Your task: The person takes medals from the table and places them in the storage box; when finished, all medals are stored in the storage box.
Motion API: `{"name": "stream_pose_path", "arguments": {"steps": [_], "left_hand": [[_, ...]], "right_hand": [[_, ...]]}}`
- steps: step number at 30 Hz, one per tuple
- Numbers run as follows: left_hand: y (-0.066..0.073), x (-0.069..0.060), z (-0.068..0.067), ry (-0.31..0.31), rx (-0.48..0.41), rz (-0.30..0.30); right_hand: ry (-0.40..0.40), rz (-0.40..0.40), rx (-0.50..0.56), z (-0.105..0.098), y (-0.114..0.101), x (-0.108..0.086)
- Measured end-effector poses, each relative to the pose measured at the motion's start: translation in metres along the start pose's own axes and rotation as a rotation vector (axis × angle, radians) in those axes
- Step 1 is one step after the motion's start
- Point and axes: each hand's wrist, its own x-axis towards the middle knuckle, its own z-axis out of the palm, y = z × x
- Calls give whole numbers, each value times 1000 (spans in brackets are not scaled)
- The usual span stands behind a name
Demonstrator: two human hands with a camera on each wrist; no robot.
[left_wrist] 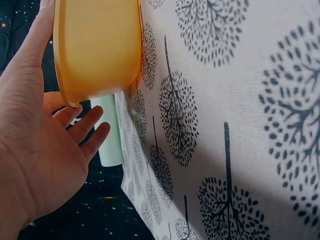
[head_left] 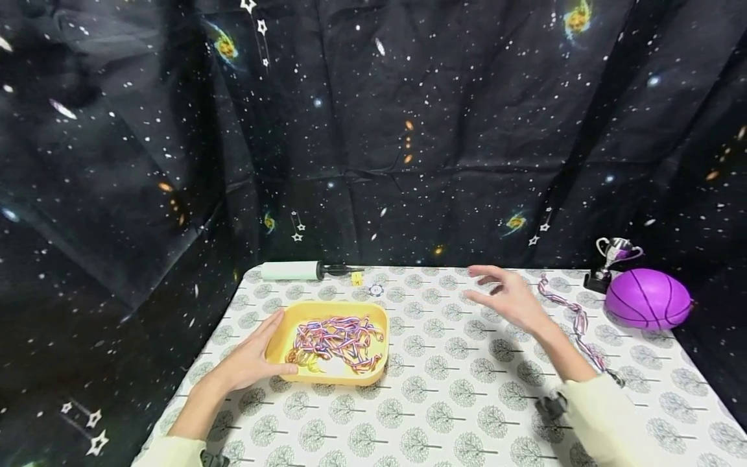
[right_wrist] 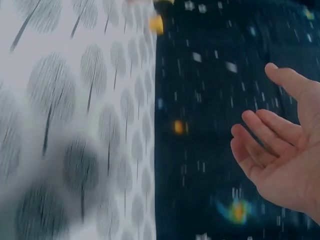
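Observation:
A yellow plastic tub (head_left: 382, 350) stands on the table, holding a tangle of striped red, white and blue cords (head_left: 341, 337) with some gold pieces at its lower left. My left hand (head_left: 253, 353) holds the tub's left end, the thumb along the near rim and the fingers towards the far corner. In the left wrist view, the outer fingers (left_wrist: 90, 125) hang loosely below the tub's end. My right hand (head_left: 504, 295) is raised over the table, right of the tub, fingers spread and slightly bent. Nothing lies in that palm (right_wrist: 287, 175) in the right wrist view.
On the right lie a braided cord (head_left: 578, 324), a purple ball (head_left: 648, 299) and a silver trophy cup (head_left: 615, 253). Along the back are a pale green hand pump (head_left: 292, 270), a small yellow piece (head_left: 356, 278) and a round chip (head_left: 376, 290). Dark star-printed cloth (head_left: 373, 130) hangs behind.

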Motion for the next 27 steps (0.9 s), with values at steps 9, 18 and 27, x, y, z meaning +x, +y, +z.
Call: {"name": "stream_pose_path", "arguments": {"steps": [9,18,27], "left_hand": [[-4,-3,-1,9,18,-1],[0,-1,-1,11,12,18],[1,1,-1,11,5,28]], "right_hand": [[46,81,-78,-71,50,-69],[76,186,-161,-113,105,-134],[130,179,-211,-129,143,-178]]}}
